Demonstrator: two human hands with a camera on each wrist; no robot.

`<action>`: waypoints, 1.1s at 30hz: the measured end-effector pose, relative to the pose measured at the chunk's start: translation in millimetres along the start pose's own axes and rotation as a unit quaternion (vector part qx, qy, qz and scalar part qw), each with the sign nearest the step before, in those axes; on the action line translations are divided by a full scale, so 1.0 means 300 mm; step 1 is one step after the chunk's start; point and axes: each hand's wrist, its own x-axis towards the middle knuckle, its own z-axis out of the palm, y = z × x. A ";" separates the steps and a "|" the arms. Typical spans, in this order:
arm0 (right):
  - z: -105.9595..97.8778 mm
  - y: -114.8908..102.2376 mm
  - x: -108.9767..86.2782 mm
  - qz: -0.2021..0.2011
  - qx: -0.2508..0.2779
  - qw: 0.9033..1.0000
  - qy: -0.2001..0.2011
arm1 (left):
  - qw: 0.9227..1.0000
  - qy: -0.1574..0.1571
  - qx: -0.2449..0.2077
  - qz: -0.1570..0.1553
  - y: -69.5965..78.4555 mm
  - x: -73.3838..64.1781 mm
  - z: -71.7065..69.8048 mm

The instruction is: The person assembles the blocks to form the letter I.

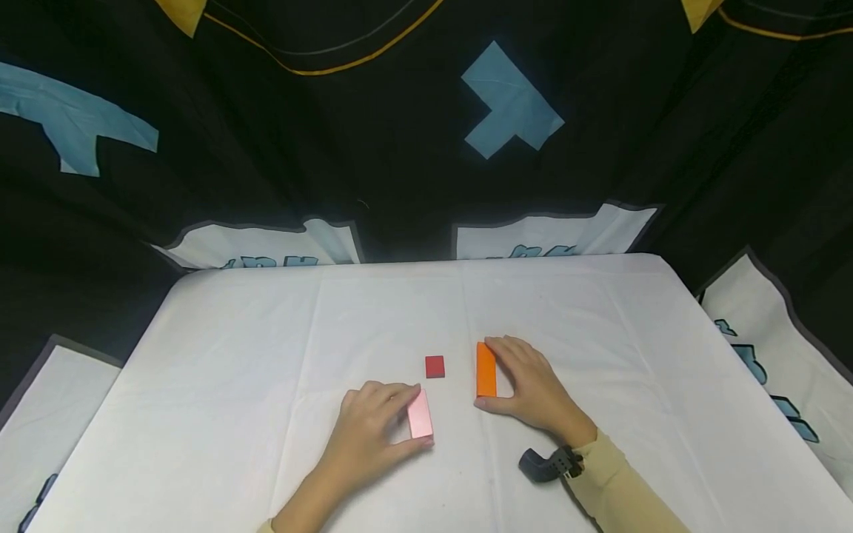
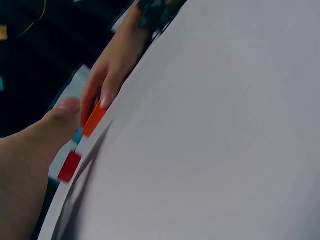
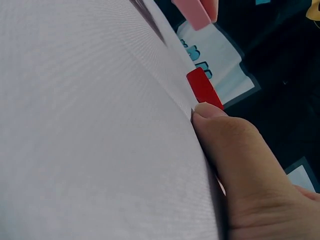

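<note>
Between thumb and fingertips, my left hand (image 1: pixel 366 431) pinches a pink block (image 1: pixel 420 414) by its near and far ends. To the right, an orange block (image 1: pixel 486 370) is held lengthwise by my right hand (image 1: pixel 536 385), thumb at the near end and fingers at the far end. A small red block (image 1: pixel 435 366) sits on the table between the two, touched by neither hand. The right wrist view shows the pink block (image 3: pixel 194 14) beyond the red block (image 3: pixel 204 87); the orange one is hidden there. In the left wrist view the pink block is out of sight.
A white cloth covers the table (image 1: pixel 220 385). Behind it hangs a dark curtain (image 1: pixel 400 163) with blue and yellow patches. A dark curved piece (image 1: pixel 543 466) is strapped to the right wrist, just above the tabletop.
</note>
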 end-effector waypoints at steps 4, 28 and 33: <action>0.000 0.000 0.001 -0.002 -0.002 1.000 0.002 | 1.000 0.003 -0.012 0.027 0.044 -0.010 0.009; 0.000 0.005 -0.001 -0.008 0.003 1.000 0.006 | 0.997 -0.032 -0.016 0.072 0.157 -0.059 0.047; 0.000 0.004 -0.001 -0.008 0.000 1.000 0.007 | 0.996 -0.032 -0.019 0.082 0.157 -0.064 0.054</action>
